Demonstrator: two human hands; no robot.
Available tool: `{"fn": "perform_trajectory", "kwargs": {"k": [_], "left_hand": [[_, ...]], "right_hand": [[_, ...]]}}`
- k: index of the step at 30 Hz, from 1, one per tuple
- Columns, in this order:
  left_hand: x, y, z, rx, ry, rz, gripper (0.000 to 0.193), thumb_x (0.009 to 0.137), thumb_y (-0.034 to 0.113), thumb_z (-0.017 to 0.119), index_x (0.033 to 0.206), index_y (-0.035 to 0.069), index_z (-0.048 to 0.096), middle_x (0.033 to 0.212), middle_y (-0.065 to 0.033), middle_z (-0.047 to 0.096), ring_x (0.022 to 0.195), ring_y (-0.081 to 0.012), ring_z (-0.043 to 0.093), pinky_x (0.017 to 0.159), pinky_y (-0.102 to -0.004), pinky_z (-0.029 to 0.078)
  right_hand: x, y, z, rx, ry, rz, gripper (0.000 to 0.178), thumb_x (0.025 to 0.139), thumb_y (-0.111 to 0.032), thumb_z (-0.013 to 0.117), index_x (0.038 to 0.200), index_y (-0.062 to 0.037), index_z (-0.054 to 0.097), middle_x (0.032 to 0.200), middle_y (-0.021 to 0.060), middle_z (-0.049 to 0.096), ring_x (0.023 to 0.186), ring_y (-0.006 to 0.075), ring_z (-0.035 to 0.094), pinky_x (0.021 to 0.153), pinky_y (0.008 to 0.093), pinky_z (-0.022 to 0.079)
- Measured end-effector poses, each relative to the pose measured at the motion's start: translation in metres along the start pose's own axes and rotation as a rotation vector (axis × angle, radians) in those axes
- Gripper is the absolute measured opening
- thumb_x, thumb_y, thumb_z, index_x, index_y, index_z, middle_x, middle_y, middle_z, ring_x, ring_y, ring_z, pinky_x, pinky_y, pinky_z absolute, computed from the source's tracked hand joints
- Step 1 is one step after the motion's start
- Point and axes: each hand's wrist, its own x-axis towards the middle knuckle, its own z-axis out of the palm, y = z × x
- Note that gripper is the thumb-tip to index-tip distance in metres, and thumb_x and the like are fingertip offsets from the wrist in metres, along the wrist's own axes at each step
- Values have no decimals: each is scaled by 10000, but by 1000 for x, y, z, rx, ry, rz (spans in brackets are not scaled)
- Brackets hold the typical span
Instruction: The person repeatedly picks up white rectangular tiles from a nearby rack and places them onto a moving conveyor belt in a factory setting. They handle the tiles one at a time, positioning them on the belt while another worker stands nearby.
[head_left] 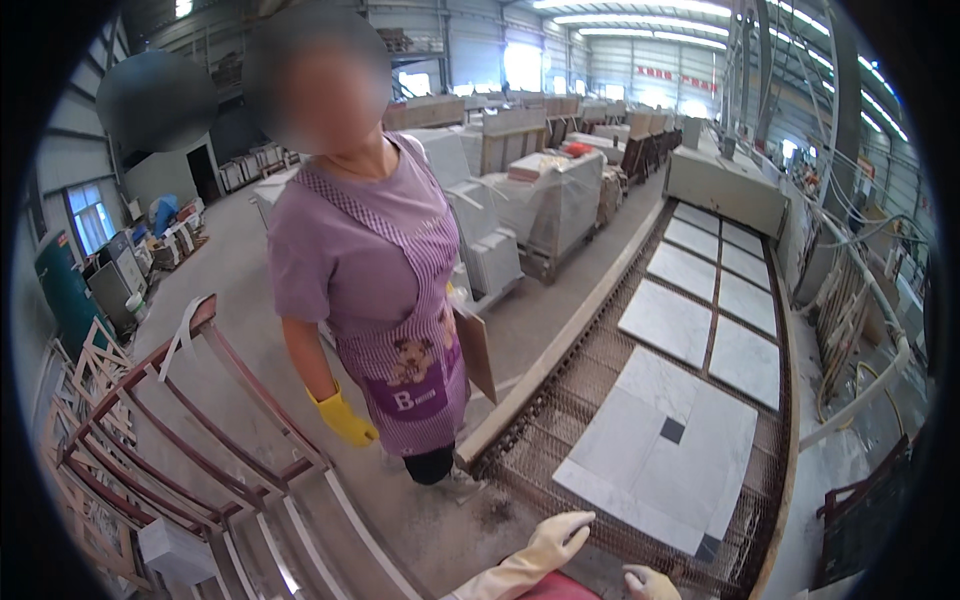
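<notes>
My left hand (556, 545), in a cream rubber glove, is held out before the near end of a conveyor. Its fingers are loosely stretched and it holds nothing. At the bottom edge, my right hand (648, 582) shows partly, in a like glove. Its visible fingers are apart with nothing between them; the rest is cut off. Nearest to both hands lies a pale, grey-veined stone panel (610, 440) with small dark square insets. It rests flat on the mesh conveyor (545, 470), apart from my hands. Farther along, pale stone slabs (665, 322) lie in two rows.
At left stands a person (370, 260) in a purple checked apron and a yellow glove, with a flat board (476, 355) at their side. A dark red metal rack (200, 440) stands lower left. Wrapped stone stacks (550, 205) line the aisle. A machine housing (725, 185) spans the conveyor's far end.
</notes>
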Motion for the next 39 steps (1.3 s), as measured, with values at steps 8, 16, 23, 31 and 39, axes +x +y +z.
{"fn": "perform_trajectory", "kwargs": {"k": [8,16,23,31,39], "left_hand": [[-13,-7,-17,-55,-143,-344,300,942,301,607,850,42,727,826,-120,715,831,-246,688,737,-325,518],[-21,38,-31,-289,-311,-690,409,969,390,574,817,40,722,730,-36,681,693,-119,605,676,-269,484],[-38,40,-11,-350,-169,-672,386,975,379,567,841,56,731,753,-13,693,716,-84,602,695,-238,477],[-54,72,13,-320,-239,-832,377,978,354,564,797,54,703,849,-46,725,813,-109,643,796,-247,493],[-80,57,38,-285,-223,-797,347,983,350,551,882,65,722,849,-37,713,793,-102,614,777,-253,484]], "right_hand": [[31,-17,-8,-10,-65,-32,334,954,-318,565,1256,-191,630,1193,140,658,1105,270,627,945,362,479],[35,-88,-25,142,-81,-193,334,977,-255,529,1280,-148,620,1131,85,686,1103,192,616,960,319,461],[31,-88,-22,234,-146,-227,339,980,-194,508,1299,-127,603,1139,89,686,1056,173,633,908,299,490],[26,-26,-21,338,-185,-123,331,992,-214,502,1303,-157,600,1059,48,699,928,147,636,836,298,507],[21,-45,-33,378,-248,15,350,993,-168,464,1303,-59,584,1055,111,710,1001,162,660,882,279,515]]}}
